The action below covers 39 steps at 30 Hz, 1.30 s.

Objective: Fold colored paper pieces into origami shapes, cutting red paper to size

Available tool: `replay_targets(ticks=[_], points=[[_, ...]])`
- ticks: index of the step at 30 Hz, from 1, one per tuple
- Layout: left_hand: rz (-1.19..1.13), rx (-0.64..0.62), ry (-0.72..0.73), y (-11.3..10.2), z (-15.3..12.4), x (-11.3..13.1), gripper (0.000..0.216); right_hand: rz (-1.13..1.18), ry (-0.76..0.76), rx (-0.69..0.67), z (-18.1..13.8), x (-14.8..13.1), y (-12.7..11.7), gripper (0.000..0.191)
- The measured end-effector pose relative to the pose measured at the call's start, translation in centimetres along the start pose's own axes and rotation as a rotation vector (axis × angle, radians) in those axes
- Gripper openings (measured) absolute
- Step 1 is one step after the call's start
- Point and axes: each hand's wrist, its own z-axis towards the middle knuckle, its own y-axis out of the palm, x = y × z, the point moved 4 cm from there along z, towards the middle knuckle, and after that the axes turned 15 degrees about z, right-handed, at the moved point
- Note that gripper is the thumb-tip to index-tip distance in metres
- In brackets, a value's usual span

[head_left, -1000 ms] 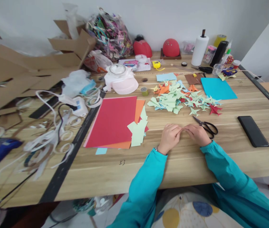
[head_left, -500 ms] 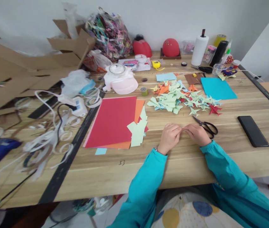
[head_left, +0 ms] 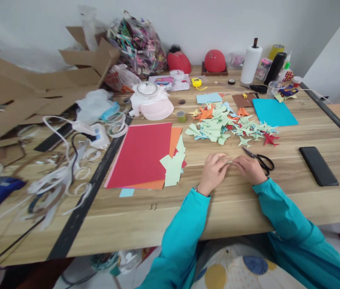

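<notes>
Together, left hand and right hand pinching a small paper piece — scissors just beside, far bottle label unreadable

Matt wooden table – smooth grain – under matt paper sheets (phone glossy black).

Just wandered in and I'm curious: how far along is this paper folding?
Done: a pile of folded paper shapes, mostly pale green, lies beyond the hands. In hand: the left hand and right hand pinch a small pale paper piece between them, beside the scissors. Left, it seems: pale green cut pieces and the red sheet lie unfolded.
</notes>
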Motion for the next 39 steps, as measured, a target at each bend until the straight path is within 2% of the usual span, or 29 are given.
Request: replay_targets(ticks=[6,15,20,24,34,39], points=[[-0.004,-0.043,0.013,0.2,0.0,0.0,0.021,0.009,-0.007,-0.021,-0.1,-0.1,0.2,0.017],[-0.004,-0.084,0.027,0.3,0.0,-0.1,0.021,0.024,-0.024,-0.051,-0.3,0.2,0.5,0.024],[-0.059,0.004,-0.048,0.2,0.0,-0.6,0.02,0.016,0.018,0.003,-0.3,0.5,0.1,0.021],[-0.074,0.041,-0.059,-0.2,0.1,-0.8,0.013,0.027,0.009,-0.012,-0.1,0.2,-0.1,0.02],[-0.058,-0.068,0.005,-0.1,0.1,-0.3,0.016,0.074,-0.071,-0.056,0.0,-0.5,0.4,0.019],[-0.072,-0.083,0.01,0.1,0.1,-0.3,0.017,0.072,-0.066,-0.066,0.0,-0.5,0.5,0.02]])
